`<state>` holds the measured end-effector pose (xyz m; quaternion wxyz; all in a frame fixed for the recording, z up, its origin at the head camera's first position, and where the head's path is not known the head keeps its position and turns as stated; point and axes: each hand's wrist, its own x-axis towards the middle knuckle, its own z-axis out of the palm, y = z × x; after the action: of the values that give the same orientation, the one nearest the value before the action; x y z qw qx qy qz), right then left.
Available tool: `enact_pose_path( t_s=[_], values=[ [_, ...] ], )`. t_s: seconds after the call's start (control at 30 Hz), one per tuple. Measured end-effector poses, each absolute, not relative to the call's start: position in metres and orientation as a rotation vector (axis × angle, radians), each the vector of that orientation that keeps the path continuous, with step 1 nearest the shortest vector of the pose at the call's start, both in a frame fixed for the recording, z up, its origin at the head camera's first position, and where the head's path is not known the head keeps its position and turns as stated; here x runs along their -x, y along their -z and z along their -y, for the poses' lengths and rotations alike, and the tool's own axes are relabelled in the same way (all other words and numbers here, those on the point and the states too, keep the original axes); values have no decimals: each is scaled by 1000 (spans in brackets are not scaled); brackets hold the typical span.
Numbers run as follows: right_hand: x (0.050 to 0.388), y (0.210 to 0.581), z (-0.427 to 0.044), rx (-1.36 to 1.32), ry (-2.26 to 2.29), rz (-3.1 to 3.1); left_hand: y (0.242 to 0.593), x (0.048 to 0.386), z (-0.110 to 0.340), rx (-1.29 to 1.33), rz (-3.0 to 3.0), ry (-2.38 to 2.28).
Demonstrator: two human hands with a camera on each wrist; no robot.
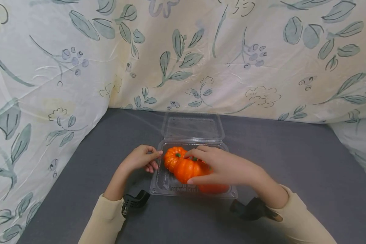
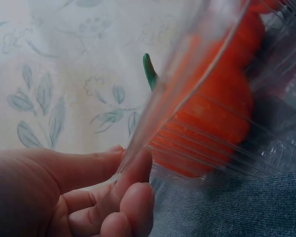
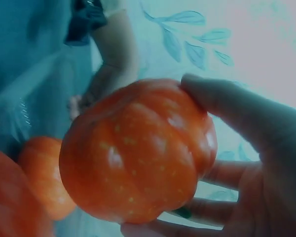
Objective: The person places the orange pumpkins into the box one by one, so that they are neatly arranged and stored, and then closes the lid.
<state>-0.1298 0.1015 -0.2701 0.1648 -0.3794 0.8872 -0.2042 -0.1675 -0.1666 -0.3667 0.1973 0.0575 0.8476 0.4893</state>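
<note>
My left hand pinches the left rim of a clear plastic clamshell box between thumb and forefinger, as the left wrist view shows. My right hand grips a small orange toy pumpkin with a green stem, fingers spread around its sides. In the right wrist view that pumpkin appears lifted, its underside toward the camera. A second pumpkin sits in the box's left part, seen through the wall in the left wrist view. Another orange one lies at the right, partly hidden beneath my right hand.
The box's hinged lid lies open toward the back. A dark grey cloth covers the table. Behind and at the sides hangs a leaf-patterned curtain. Black wrist mounts sit below both hands.
</note>
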Motion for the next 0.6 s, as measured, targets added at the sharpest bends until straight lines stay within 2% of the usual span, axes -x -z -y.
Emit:
enact_pose_path(
  t_s=[0.6],
  values=[
    [132,321,-78,1109,532,-2564,367,169,167,-147,-2379,-1353]
  ],
)
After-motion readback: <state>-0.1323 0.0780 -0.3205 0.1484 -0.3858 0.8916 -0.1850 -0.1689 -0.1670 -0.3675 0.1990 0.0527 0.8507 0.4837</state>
